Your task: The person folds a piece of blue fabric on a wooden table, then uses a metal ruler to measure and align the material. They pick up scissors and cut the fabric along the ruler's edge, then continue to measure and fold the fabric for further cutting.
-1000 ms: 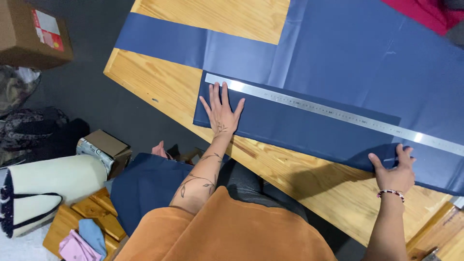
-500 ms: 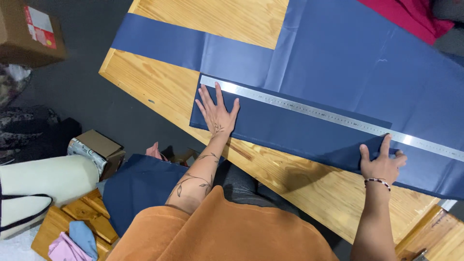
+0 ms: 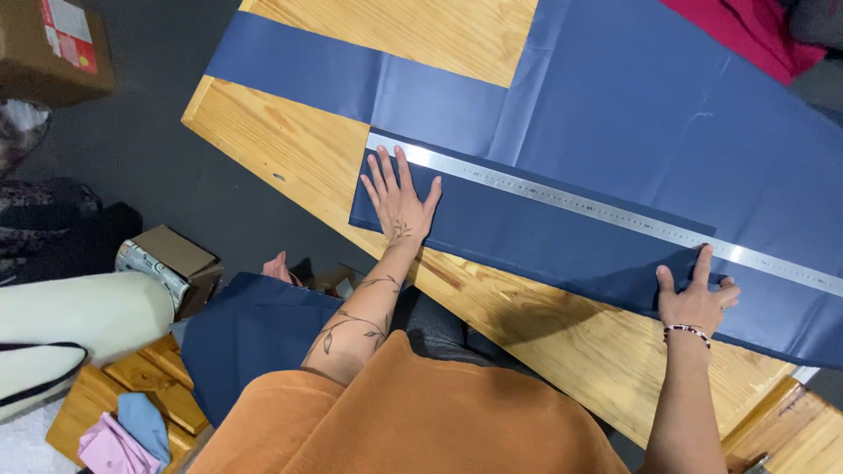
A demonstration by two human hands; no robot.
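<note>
Left hand, fingers spread wide, lies flat on the folded blue fabric at frame centre, just below the ruler. Right hand, fingers splayed, presses the fabric lower right. The ruler's right end is cut off.

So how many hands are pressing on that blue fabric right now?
2. The left hand lies flat on the folded blue fabric near the end of the metal ruler; the right hand presses its lower edge farther along.

Right hand further left now
</note>
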